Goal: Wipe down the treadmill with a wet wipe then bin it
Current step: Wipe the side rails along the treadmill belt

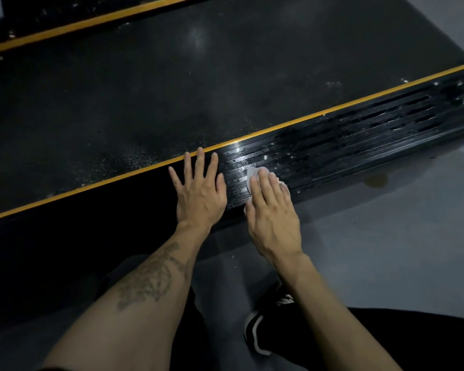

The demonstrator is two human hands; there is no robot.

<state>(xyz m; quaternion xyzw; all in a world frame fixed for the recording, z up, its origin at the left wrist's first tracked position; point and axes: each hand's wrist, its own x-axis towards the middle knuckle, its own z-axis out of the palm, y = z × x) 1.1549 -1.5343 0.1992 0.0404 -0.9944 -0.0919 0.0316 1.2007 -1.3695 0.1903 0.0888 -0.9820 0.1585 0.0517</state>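
Plainly, the wiping is under way and not yet finished. The wet wipe (255, 175) is pressed flat against the ribbed side rail (332, 145) of the treadmill by the right hand (272, 212), whose fingers lie straight and close together on top of it; only a pale edge of the wipe shows ahead of the fingertips and at the outer side of the grip. No pinch is made: the wipe is held by downward pressure alone. Just beside that grip, on its inner side, the left hand (200, 188) is laid on the same rail with its fingers spread wide and holding nothing, apparently as a brace.

Beyond the right grip, the rail is marked with wet streaks and small pale flecks along its grooves, so that stretch is judged to have been passed over, though flecks remain on it. On the other side of the grip, under and past the left hand, the rail looks dull and dry, and is judged to be still undone. The belt (172, 89), lying past the yellow stripe (145, 171) ahead of both hands, carries dusty specks and smears, and the far rail (65, 20) at the top of the view shows specks as well; whether either has been wiped cannot be told.

The binning step is not yet begun, and no bin is seen. A black shoe (263, 325) rests on the grey floor (386, 236) behind the right grip.
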